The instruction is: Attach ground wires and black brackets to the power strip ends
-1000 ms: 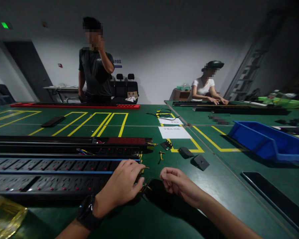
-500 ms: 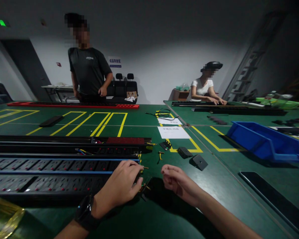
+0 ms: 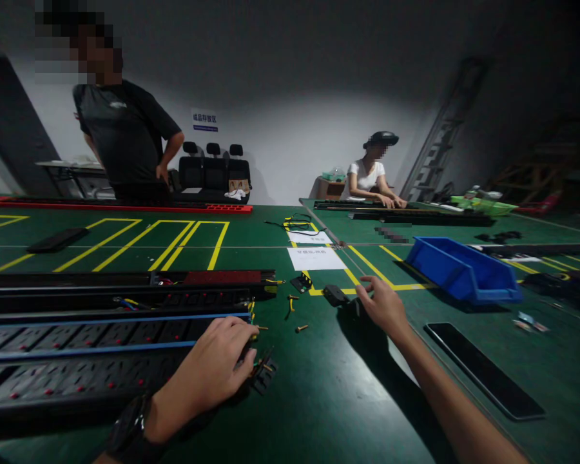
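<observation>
My left hand (image 3: 212, 361) is curled round the right end of a black power strip (image 3: 84, 370) with rows of sockets. Just past the thumb, a black comb-like part (image 3: 265, 370) and bits of wire stick out. My right hand (image 3: 383, 304) reaches out with thumb and forefinger apart, over a small black piece (image 3: 356, 308) that it partly hides. Beside those fingertips lies a black end cap (image 3: 336, 295). Between the hands are a screw (image 3: 301, 328), a short yellow-green wire (image 3: 290, 305) and a black bracket (image 3: 301, 281).
More long black housings (image 3: 77, 283) lie behind the strip. To the right are a blue bin (image 3: 464, 270) and a dark phone-like slab (image 3: 483, 370). White paper (image 3: 318, 259) lies ahead. Across the table, one person (image 3: 125, 142) stands and another (image 3: 367, 177) handles strips.
My right hand has moved forward and right, over the end caps, and a screw now shows where it was. My left hand stays at the strip's end. The view has turned slightly right.
</observation>
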{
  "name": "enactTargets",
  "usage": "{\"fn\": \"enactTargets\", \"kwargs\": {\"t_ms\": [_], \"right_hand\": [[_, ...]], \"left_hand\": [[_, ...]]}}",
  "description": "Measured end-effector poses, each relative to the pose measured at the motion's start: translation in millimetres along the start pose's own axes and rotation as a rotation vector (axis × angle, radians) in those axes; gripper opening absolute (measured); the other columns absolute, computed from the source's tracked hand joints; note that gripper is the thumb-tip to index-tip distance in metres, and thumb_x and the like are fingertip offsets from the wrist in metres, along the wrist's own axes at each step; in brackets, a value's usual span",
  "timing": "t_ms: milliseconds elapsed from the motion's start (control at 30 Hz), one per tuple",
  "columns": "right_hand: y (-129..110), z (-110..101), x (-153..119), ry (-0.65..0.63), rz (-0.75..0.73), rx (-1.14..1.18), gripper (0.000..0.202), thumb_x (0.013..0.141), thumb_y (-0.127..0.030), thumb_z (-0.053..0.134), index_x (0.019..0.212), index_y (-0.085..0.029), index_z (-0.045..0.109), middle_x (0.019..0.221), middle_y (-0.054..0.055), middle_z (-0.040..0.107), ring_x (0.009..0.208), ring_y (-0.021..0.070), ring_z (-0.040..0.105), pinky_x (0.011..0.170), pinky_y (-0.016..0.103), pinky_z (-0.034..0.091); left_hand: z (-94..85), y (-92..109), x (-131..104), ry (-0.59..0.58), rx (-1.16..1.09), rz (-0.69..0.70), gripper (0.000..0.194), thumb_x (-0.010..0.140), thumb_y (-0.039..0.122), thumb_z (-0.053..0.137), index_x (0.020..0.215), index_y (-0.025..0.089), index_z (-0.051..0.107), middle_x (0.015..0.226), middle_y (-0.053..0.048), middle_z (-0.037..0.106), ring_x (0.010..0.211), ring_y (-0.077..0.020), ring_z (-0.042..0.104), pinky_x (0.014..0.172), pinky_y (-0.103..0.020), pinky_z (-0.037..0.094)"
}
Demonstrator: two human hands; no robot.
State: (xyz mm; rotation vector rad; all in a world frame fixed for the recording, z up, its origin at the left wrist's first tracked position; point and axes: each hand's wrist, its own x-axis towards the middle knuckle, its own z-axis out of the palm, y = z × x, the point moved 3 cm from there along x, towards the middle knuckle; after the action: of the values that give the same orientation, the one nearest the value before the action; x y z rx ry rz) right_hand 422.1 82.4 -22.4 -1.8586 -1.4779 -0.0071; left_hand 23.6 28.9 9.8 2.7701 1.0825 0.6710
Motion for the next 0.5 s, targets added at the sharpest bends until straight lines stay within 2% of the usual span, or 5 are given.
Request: {"fn": "enactTargets", "kwargs": {"t_ms": [133,200,300,400,500], "right_hand": [[4,11,-5,-0.135,-0.059,-0.206,0.057,0.095,-0.056,0.057,0.134,-0.016,0.070,0.115,0.023,0.072,0.105,0.0414,0.066,0.085,0.049,0.047],[4,14,-8,-0.194,-0.060,-0.309,0.064,0.093,-0.063,0.062,0.136,-0.017,0.069,0.121,0.025,0.072,0.111,0.0462,0.065,0.086,0.053,0.047],[5,12,-12,-0.267,-0.054,-0.369,0.063,0.085,-0.058,0.076,0.133,-0.018,0.072,0.119,0.025,0.074,0.114,0.0501,0.064,0.086,0.056,0.046],[2,7,-13,-0.287,-0.072,-0.344,0.055,0.082,-0.048,0.080,0.128,-0.020,0.074,0.112,0.022,0.077,0.111,0.0490,0.066,0.086,0.055,0.046],[-9,1,-10,-0.246,-0.065,-0.119,0.058,0.081,-0.048,0.078,0.132,-0.020,0.071,0.111,0.019,0.077,0.106,0.0426,0.069,0.085,0.051,0.048]], "left_hand": [[-0.5,-1,1,-0.016,0.013,-0.006,0.033,0.098,0.023,0.053,0.126,0.018,0.068,0.119,-0.010,0.075,0.111,-0.0280,0.067,0.099,-0.046,0.054],[-1.1,0,1,-0.022,0.015,-0.007,0.033,0.098,0.023,0.053,0.126,0.018,0.068,0.119,-0.010,0.074,0.111,-0.0279,0.067,0.099,-0.046,0.054],[-1.5,0,2,-0.029,0.010,-0.017,0.033,0.098,0.022,0.052,0.126,0.018,0.068,0.118,-0.010,0.074,0.111,-0.0282,0.068,0.099,-0.047,0.054],[-1.3,0,1,-0.039,0.009,-0.026,0.033,0.098,0.022,0.051,0.127,0.018,0.068,0.119,-0.011,0.074,0.111,-0.0288,0.067,0.099,-0.048,0.054],[-0.2,0,1,-0.050,0.009,-0.030,0.034,0.099,0.022,0.051,0.128,0.017,0.067,0.120,-0.012,0.073,0.113,-0.0297,0.067,0.100,-0.050,0.054]]}}
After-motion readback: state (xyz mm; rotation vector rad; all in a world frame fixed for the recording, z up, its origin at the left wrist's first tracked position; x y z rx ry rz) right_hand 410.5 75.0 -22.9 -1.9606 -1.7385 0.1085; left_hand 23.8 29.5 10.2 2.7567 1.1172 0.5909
